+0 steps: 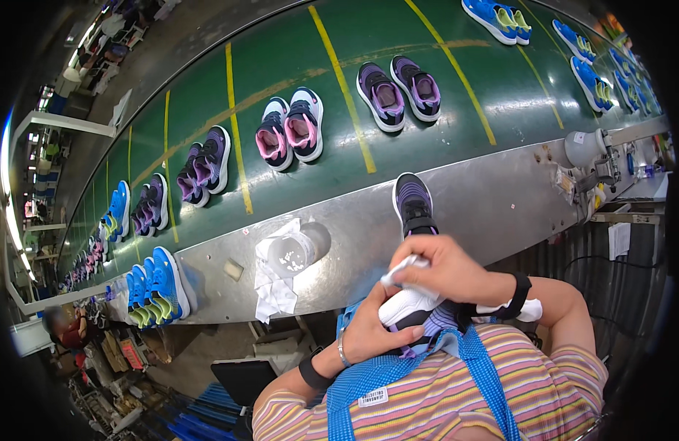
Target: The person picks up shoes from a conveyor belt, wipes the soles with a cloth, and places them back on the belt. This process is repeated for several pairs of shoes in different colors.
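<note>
My left hand point(370, 329) grips a black and purple sneaker point(407, 307) close to my body, with its white sole turned up. Pinched in the fingers of my right hand point(453, 270) is a white cloth point(404, 269), pressed at the sneaker's sole edge. Part of the sneaker's upper is hidden by my hands. Just beyond them, a second black and purple sneaker point(414, 204) rests on the metal ledge point(486, 198), its heel end covered by my right hand.
A green conveyor belt point(281, 198) with yellow lines carries pairs of sneakers, such as a pink-lined pair point(304, 121). On the ledge are a round container point(289, 253) on a white rag point(275, 295), a small pale block point(233, 270) and blue sneakers point(167, 283). A lamp point(586, 149) stands right.
</note>
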A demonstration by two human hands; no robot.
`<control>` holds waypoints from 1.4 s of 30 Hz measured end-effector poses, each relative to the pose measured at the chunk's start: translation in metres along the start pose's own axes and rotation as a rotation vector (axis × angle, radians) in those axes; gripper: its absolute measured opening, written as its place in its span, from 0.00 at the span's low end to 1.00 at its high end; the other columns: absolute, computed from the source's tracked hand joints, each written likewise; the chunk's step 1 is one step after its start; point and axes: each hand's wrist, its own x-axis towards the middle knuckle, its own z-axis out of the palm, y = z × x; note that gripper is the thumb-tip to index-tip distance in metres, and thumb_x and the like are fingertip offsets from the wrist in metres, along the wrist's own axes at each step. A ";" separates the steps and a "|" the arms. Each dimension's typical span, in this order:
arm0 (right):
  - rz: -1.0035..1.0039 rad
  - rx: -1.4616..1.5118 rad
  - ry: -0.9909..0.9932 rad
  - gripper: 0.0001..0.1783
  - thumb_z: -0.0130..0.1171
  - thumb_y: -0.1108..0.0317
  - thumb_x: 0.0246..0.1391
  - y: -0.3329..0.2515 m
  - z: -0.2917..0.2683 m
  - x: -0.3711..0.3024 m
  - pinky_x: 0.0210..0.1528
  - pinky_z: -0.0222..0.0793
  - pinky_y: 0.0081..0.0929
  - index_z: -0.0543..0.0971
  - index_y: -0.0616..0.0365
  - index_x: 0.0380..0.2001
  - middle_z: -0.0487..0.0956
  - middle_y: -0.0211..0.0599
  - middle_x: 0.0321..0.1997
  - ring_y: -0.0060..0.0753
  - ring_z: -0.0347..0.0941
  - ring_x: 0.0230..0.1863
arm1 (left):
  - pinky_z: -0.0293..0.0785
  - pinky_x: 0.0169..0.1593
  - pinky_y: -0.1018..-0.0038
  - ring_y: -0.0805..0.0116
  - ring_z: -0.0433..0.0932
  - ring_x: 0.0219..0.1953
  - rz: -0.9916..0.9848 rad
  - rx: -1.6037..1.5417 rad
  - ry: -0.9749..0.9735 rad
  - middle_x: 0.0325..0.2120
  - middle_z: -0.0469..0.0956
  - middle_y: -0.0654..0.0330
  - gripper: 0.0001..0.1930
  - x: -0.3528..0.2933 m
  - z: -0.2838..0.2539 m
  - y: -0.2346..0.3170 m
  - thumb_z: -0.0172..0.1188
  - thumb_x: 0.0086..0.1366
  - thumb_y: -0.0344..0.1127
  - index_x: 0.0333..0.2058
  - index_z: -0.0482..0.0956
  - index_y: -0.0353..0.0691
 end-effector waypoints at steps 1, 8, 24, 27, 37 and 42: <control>0.129 0.174 0.049 0.08 0.59 0.68 0.46 0.000 -0.005 0.000 0.35 0.62 0.19 0.75 0.60 0.29 0.72 0.30 0.25 0.20 0.68 0.32 | 0.66 0.40 0.79 0.75 0.69 0.36 -0.032 0.003 0.010 0.33 0.70 0.60 0.26 -0.004 -0.003 -0.004 0.68 0.44 0.41 0.38 0.64 0.36; -0.026 -0.150 -0.158 0.10 0.61 0.69 0.40 0.006 0.005 -0.010 0.32 0.60 0.18 0.73 0.60 0.27 0.69 0.31 0.26 0.19 0.66 0.31 | 0.66 0.38 0.79 0.75 0.69 0.34 -0.016 0.054 0.034 0.31 0.69 0.59 0.27 -0.008 -0.008 -0.013 0.68 0.44 0.41 0.38 0.63 0.36; 0.030 -0.178 -0.011 0.11 0.61 0.69 0.38 0.011 0.024 -0.009 0.23 0.58 0.18 0.68 0.60 0.21 0.68 0.27 0.19 0.15 0.62 0.23 | 0.66 0.38 0.79 0.75 0.69 0.34 -0.011 0.115 0.024 0.31 0.69 0.59 0.26 -0.018 -0.022 -0.019 0.67 0.46 0.41 0.38 0.63 0.35; 0.037 -0.156 0.070 0.11 0.60 0.69 0.38 0.011 0.026 -0.009 0.24 0.58 0.18 0.68 0.61 0.20 0.68 0.28 0.19 0.16 0.63 0.23 | 0.66 0.38 0.79 0.75 0.69 0.34 -0.058 0.053 0.015 0.31 0.69 0.59 0.26 -0.019 -0.025 -0.018 0.67 0.45 0.41 0.38 0.63 0.36; 0.038 -0.259 0.153 0.11 0.60 0.67 0.41 0.019 0.028 -0.001 0.27 0.61 0.17 0.72 0.61 0.25 0.70 0.29 0.21 0.16 0.65 0.25 | 0.66 0.39 0.80 0.78 0.68 0.34 -0.053 -0.119 0.034 0.31 0.69 0.63 0.25 -0.021 -0.040 -0.033 0.67 0.45 0.39 0.38 0.64 0.37; 0.033 0.213 0.164 0.05 0.57 0.71 0.48 0.015 0.019 0.018 0.28 0.62 0.11 0.72 0.59 0.27 0.73 0.25 0.26 0.12 0.67 0.27 | 0.66 0.40 0.81 0.78 0.68 0.35 0.005 -0.398 -0.079 0.32 0.70 0.65 0.25 0.000 -0.077 -0.065 0.66 0.44 0.36 0.41 0.66 0.37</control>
